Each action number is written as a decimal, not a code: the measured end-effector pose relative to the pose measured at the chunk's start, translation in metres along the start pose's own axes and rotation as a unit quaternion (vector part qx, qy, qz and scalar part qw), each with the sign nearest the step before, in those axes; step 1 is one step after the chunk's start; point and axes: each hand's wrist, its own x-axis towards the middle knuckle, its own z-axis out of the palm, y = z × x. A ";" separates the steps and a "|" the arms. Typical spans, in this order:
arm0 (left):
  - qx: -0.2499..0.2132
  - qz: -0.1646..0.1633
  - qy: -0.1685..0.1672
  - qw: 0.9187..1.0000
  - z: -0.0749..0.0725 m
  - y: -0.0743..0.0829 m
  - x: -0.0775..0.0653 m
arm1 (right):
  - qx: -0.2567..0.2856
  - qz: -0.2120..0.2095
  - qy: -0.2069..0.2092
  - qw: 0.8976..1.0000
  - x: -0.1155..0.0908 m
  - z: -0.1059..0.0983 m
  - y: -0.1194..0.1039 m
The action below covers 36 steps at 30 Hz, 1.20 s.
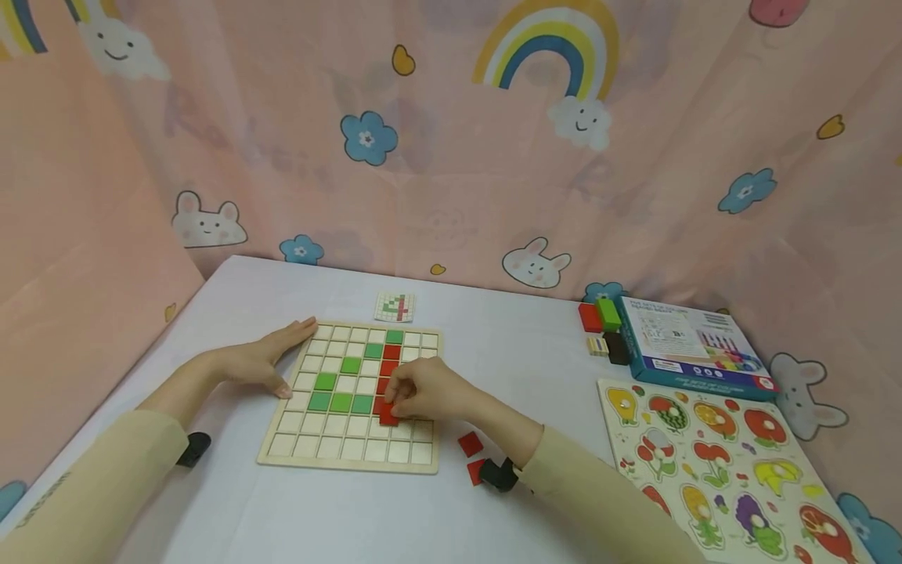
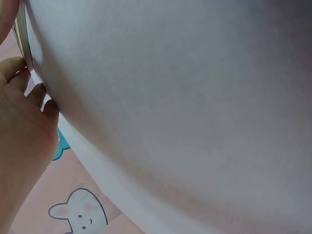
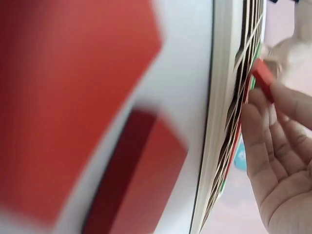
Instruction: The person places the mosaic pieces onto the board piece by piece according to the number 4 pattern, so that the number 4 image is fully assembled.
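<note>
A wooden grid board [image 1: 331, 449] lies on the white table, with several green tiles [image 1: 341, 403] and a column of red tiles [image 1: 391, 352] in its cells. My right hand [image 1: 433, 389] pinches a red tile [image 1: 388, 414] between thumb and fingers at the lower end of that column; the right wrist view shows the pinched red tile [image 3: 263, 78] tilted over the grid. With fingers extended, my left hand [image 1: 261, 360] rests against the board's left edge. Just above the board lies a small pattern card [image 1: 395, 307] showing a green and red figure.
Two loose red tiles [image 1: 470, 444] lie right of the board, near the black wrist camera [image 1: 499, 475]. Farther right are a fruit puzzle board [image 1: 676, 423], a boxed set [image 1: 698, 345] and small coloured blocks [image 1: 590, 317]. A patterned pink curtain [image 1: 451, 180] hangs behind.
</note>
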 end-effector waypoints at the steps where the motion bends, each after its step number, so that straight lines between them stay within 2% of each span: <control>1: 0.001 0.000 0.001 1.000 0.000 0.000 0.000 | 0.000 0.004 0.002 1.000 0.001 0.002 -0.002; 6: 0.005 0.001 0.001 1.000 0.001 -0.002 0.001 | -0.019 0.019 0.006 1.000 0.001 0.008 -0.013; 12: 0.008 -0.005 0.001 1.000 0.000 -0.001 0.001 | -0.081 0.011 -0.003 0.997 0.000 0.012 -0.022; 18: 0.006 -0.003 0.001 1.000 0.000 -0.001 0.001 | -0.119 0.008 -0.003 0.993 0.001 0.012 -0.024; 25: 0.009 -0.005 -0.001 1.000 0.000 -0.001 0.001 | -0.160 0.010 -0.022 0.987 -0.002 0.006 -0.024; 29: 0.008 -0.003 0.000 1.000 0.000 -0.001 0.001 | -0.146 0.025 -0.038 0.988 -0.011 -0.007 -0.017; 36: 0.009 -0.005 -0.001 1.000 0.000 -0.001 0.000 | -0.114 0.026 -0.092 0.989 -0.033 -0.037 0.017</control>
